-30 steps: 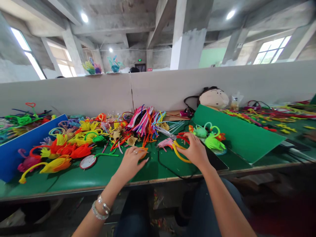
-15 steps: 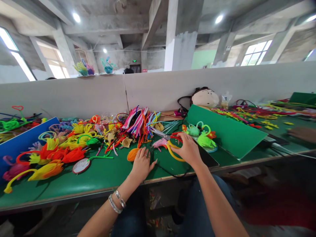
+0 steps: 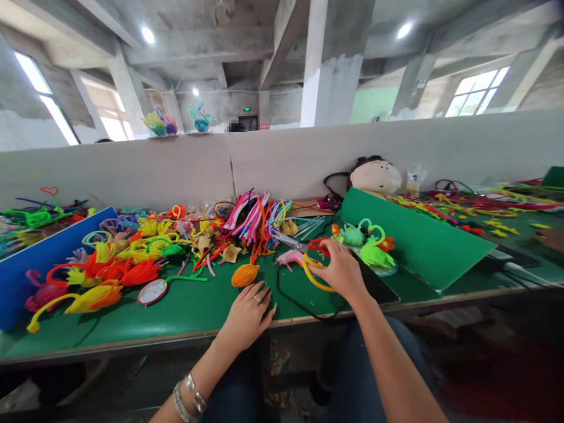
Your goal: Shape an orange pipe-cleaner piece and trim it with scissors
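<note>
My right hand (image 3: pixel 341 267) is closed around the handles of a pair of scissors (image 3: pixel 288 239), which show red and yellow. The silver blades point away to the left, over a pink glue gun (image 3: pixel 291 257) lying on the table. My left hand (image 3: pixel 250 310) is open near the table's front edge, palm down with its fingers apart, and holds nothing. Just beyond its fingertips lies an orange fuzzy oval piece (image 3: pixel 244 275), apart from the hand. A black cord (image 3: pixel 291 301) runs between my two hands.
Red and yellow fuzzy swans (image 3: pixel 94 298) and a round white disc (image 3: pixel 152 292) lie left. Behind are bundled pipe cleaners (image 3: pixel 249 217). A blue board (image 3: pixel 53 264) and a green board (image 3: pixel 418 244) flank the green table (image 3: pixel 189 314). Green swans (image 3: pixel 374 254) sit right.
My left hand has drawn back toward the table's front edge, away from the orange piece, which now shows whole. My right hand keeps the scissors in nearly the same place. The view has shifted slightly.
</note>
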A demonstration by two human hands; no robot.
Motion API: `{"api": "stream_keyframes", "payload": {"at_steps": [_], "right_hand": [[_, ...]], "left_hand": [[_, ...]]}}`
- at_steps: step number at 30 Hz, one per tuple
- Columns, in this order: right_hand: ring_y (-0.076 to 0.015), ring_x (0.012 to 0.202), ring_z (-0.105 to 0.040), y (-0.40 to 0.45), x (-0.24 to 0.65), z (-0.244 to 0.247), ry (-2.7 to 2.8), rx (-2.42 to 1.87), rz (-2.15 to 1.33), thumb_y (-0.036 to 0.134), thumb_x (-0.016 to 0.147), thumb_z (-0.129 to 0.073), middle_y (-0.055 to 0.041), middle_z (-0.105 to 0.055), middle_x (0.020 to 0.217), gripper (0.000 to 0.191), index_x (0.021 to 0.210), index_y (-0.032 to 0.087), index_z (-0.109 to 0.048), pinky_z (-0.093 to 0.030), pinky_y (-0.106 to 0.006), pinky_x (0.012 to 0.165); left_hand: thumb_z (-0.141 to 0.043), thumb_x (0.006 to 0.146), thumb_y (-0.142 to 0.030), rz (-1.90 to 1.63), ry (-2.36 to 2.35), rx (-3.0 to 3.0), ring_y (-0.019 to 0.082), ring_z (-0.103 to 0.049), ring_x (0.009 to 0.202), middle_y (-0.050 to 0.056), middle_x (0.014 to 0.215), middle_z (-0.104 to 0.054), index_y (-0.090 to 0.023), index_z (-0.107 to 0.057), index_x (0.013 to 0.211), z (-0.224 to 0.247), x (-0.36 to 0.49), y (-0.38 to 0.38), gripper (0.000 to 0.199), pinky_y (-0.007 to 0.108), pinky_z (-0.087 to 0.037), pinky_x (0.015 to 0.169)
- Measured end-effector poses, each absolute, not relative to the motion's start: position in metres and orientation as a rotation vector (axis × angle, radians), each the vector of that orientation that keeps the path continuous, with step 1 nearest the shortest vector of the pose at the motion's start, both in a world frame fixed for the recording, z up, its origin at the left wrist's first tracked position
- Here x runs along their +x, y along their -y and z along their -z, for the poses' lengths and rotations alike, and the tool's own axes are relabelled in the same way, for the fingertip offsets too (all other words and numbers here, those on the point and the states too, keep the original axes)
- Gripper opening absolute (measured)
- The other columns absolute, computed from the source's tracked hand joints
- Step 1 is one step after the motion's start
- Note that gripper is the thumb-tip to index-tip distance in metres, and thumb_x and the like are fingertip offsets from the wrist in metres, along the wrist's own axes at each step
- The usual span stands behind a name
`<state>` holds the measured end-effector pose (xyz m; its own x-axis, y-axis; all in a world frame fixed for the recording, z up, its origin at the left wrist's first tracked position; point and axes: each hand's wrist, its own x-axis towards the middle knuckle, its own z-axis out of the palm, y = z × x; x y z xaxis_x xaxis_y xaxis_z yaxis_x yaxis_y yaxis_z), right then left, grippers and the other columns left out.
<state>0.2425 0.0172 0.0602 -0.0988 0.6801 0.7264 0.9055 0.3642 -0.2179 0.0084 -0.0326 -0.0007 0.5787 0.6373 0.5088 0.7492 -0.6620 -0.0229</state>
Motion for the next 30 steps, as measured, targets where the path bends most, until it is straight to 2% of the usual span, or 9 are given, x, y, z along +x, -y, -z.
{"api": "stream_keyframes", "payload": {"at_steps": [4,8,12,18,21,23,26,30], "right_hand": [[-0.0224,0.083,-0.055,-0.018,0.242,-0.06,1.855,-1.387,0.356,0.045,0.065,-0.059,-0.0054,-0.058,0.089,0.038,0.092,0.021,-0.047,-0.043,-0.032,0.068],[-0.0227,0.084,-0.055,-0.019,0.242,-0.058,1.872,-1.393,0.357,0.044,0.066,-0.057,-0.0059,-0.058,0.09,0.036,0.092,0.021,-0.047,-0.043,-0.033,0.069],[-0.0224,0.084,-0.055,-0.019,0.242,-0.059,1.871,-1.417,0.387,0.044,0.066,-0.057,-0.0057,-0.058,0.087,0.034,0.09,0.021,-0.047,-0.043,-0.032,0.068],[-0.0213,0.083,-0.056,-0.017,0.24,-0.06,1.899,-1.411,0.368,0.043,0.068,-0.056,-0.0046,-0.058,0.085,0.033,0.09,0.021,-0.047,-0.044,-0.032,0.069],[-0.0218,0.082,-0.056,-0.018,0.24,-0.059,1.902,-1.393,0.389,0.044,0.067,-0.057,-0.005,-0.058,0.086,0.034,0.09,0.021,-0.047,-0.044,-0.032,0.067],[-0.0223,0.083,-0.056,-0.019,0.24,-0.058,1.914,-1.372,0.41,0.043,0.067,-0.057,-0.0052,-0.058,0.087,0.034,0.09,0.021,-0.047,-0.044,-0.032,0.067],[-0.0223,0.083,-0.056,-0.02,0.24,-0.057,1.929,-1.363,0.427,0.042,0.068,-0.056,-0.005,-0.058,0.085,0.032,0.09,0.021,-0.046,-0.043,-0.032,0.067],[-0.0215,0.083,-0.056,-0.02,0.239,-0.057,1.947,-1.365,0.436,0.039,0.067,-0.057,-0.0042,-0.058,0.085,0.03,0.089,0.021,-0.046,-0.043,-0.031,0.067]], "left_hand": [[-0.042,0.082,-0.026,0.765,1.275,-2.56,0.02,-0.052,0.105,0.006,0.106,-0.061,-0.018,-0.057,0.103,-0.001,0.003,0.038,0.027,0.037,-0.044,0.089],[-0.04,0.082,-0.026,0.775,1.426,-2.508,0.021,-0.052,0.106,0.014,0.117,-0.054,-0.011,-0.044,0.119,0.002,0.014,0.028,0.04,0.035,-0.046,0.088],[-0.041,0.082,-0.035,0.715,1.437,-2.503,0.026,-0.045,0.114,0.021,0.123,-0.047,-0.005,-0.042,0.119,0.012,0.025,0.018,0.047,0.04,-0.043,0.09],[-0.038,0.084,-0.026,0.72,1.278,-2.606,0.02,-0.042,0.117,0.014,0.121,-0.051,-0.009,-0.045,0.117,0.013,0.026,0.029,0.038,0.036,-0.04,0.096],[-0.04,0.083,-0.025,0.768,1.231,-2.591,0.021,-0.043,0.117,0.013,0.12,-0.052,-0.009,-0.045,0.117,0.014,0.025,0.043,0.037,0.036,-0.041,0.095],[-0.04,0.084,-0.022,0.852,1.166,-2.576,0.02,-0.046,0.114,0.011,0.117,-0.055,-0.011,-0.047,0.116,0.019,0.022,0.052,0.035,0.036,-0.044,0.092],[-0.04,0.085,-0.019,1.101,0.992,-2.575,0.016,-0.056,0.101,0.004,0.102,-0.064,-0.018,-0.049,0.112,0.032,0.015,0.067,0.029,0.033,-0.046,0.089],[-0.047,0.082,-0.015,1.665,1.176,-2.384,0.01,-0.064,0.075,-0.001,0.083,-0.069,-0.023,-0.057,0.096,0.047,0.015,0.085,0.019,0.019,-0.053,0.07]]}}
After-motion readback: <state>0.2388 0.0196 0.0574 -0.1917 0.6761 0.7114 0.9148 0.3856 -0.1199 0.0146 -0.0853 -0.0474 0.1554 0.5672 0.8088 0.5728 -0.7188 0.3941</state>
